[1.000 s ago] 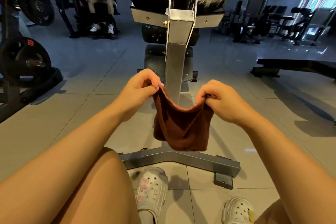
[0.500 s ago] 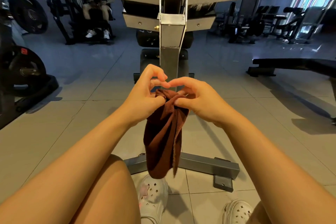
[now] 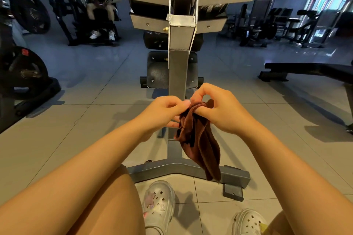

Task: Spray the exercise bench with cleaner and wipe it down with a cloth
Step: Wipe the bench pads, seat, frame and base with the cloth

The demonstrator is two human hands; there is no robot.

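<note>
While the bench (image 3: pixel 178 47) runs out of sight past the top edge and the folds hide the fingertips, the left hand (image 3: pixel 162 111) and right hand (image 3: pixel 219 109) both pinch the top of the brown cloth (image 3: pixel 198 139), which hangs bunched below them above the bench's foot bar.

Head camera looks forward and down, close above the hands (image 3: pixel 193 112).
</note>
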